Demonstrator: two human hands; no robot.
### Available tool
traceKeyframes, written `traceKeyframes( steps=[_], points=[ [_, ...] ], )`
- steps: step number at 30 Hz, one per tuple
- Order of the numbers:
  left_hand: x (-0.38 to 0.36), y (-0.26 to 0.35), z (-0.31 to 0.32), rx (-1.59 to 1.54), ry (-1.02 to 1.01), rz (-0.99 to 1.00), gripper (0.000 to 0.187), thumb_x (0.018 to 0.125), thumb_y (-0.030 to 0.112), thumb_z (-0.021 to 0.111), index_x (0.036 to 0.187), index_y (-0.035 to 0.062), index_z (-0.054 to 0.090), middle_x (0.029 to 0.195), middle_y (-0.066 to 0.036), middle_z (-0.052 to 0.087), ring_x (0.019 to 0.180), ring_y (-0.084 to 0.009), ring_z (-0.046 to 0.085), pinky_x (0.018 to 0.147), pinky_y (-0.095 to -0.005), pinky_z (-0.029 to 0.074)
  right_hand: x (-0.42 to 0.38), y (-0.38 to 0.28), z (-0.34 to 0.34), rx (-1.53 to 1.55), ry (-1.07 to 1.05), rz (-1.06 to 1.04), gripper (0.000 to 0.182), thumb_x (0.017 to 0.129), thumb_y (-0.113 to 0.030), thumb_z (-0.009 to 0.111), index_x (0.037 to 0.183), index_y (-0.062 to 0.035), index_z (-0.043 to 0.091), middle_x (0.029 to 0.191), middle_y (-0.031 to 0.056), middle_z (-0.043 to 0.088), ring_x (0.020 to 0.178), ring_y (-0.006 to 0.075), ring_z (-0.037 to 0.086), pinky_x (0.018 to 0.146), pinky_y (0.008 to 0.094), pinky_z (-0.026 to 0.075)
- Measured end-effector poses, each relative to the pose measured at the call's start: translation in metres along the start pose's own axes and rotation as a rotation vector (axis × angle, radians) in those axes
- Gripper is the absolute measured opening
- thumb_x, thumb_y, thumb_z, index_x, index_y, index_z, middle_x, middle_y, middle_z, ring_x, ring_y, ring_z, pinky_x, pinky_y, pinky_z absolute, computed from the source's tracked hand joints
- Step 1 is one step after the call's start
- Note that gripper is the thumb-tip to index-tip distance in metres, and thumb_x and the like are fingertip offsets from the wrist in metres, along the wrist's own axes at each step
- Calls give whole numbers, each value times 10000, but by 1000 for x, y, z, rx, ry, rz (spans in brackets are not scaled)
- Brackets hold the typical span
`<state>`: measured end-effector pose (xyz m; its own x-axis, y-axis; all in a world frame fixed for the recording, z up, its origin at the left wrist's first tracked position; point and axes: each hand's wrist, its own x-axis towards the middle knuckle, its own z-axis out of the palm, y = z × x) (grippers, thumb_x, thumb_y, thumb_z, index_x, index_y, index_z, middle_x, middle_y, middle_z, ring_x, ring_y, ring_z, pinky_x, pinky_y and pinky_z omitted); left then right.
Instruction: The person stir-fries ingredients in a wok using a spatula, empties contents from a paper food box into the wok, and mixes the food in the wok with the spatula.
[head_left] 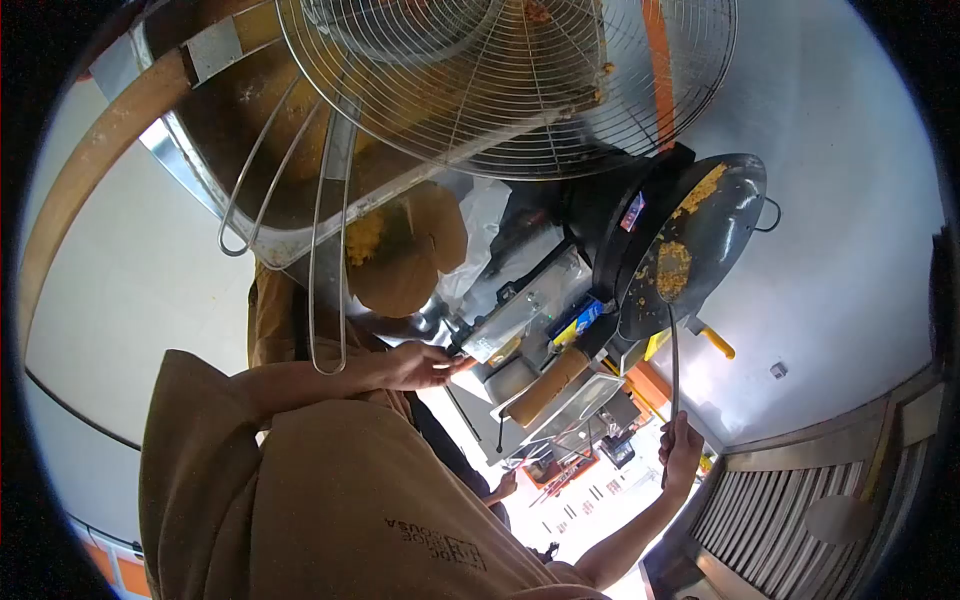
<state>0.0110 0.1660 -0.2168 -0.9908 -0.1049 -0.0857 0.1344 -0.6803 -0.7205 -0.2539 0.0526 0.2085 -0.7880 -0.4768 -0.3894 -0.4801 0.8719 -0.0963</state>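
My right hand (682, 452) is closed round the long thin handle of a metal spatula (673, 350). The spatula's blade rests inside a dark wok (725, 225), under a small heap of yellow-orange fried rice (674, 268). More rice clings along the wok's upper wall. My left hand (420, 366) is held in front of my body with its fingers curled. Its fingertips meet a small dark piece beside a clear plastic container (530, 305); what they grip is not clear. The wok's wooden handle (550, 387) points toward me, with neither hand on it.
A large round wire strainer (520, 110) lies over a metal-rimmed pan (270, 245) at the top. Brown paper (400, 285) with yellow food is below it. A blue-and-yellow packet (577, 325) sits near the wok. Another person's hand (506, 485) shows lower down.
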Motion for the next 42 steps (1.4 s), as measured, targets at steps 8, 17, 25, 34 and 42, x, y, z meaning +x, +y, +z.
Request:
traceKeyframes(
  steps=[8,17,25,34,42],
  points=[
    [5,-5,1,-154,-51,97,273,1043,46,484,1231,-150,462,1366,-289,459,1265,-252,545,984,-221,569,1,13,2,10,65,-31,490,1029,-467,561,743,-69,560,543,-56,404,416,33,331,374,218,253],
    [8,-15,0,-80,12,239,190,1030,26,508,1151,-121,503,1307,-269,501,1292,-276,540,959,-205,583,-3,14,2,-88,60,-21,487,1017,-481,578,741,-79,579,548,-54,431,420,34,357,379,217,256],
    [3,-17,3,-55,63,192,280,1052,202,548,1218,-23,528,1287,-168,557,1177,-228,610,919,-362,589,-2,17,-33,-161,27,60,457,997,-486,610,830,-61,637,531,-51,453,405,21,396,352,198,263],
    [17,-22,-33,2097,369,904,285,922,166,661,1203,129,626,822,-124,592,692,-276,632,574,-412,510,59,-24,39,63,-196,-36,474,1033,-473,546,868,-42,654,543,-35,417,401,46,344,360,231,251],
    [5,-9,29,546,388,228,216,968,139,678,1077,-43,639,1105,-155,692,999,-218,712,856,-343,628,58,2,22,35,-9,-249,455,1014,-431,609,822,-22,654,536,-44,438,434,32,353,402,230,261]
  ],
)
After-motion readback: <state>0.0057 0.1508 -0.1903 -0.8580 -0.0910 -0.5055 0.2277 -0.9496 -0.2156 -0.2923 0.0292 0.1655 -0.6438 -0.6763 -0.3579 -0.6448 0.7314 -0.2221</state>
